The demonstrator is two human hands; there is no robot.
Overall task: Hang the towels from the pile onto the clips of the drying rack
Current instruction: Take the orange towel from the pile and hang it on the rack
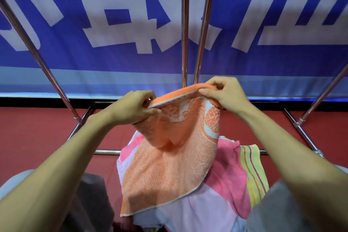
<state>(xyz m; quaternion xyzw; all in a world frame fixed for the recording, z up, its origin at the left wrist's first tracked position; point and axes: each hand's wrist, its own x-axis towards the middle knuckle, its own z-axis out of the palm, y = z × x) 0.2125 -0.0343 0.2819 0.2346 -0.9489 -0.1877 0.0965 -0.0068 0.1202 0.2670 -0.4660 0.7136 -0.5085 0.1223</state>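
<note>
**Orange towel up, hem held for clipping**

The left grip (131, 106) and right grip (224, 94) each pinch the top hem of the orange towel (169, 165). It hangs just above the pile (226, 175), with its lower end draped on it. The drying rack (185, 24) poles rise behind the pile. This looks like the pick-up step. No clips are in view, so the hem probably needs raising well above the pile to reach one.

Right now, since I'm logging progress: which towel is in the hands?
The orange towel: left hand and right hand pinch its top edge; the pink towel and striped towel lie beneath.
</note>
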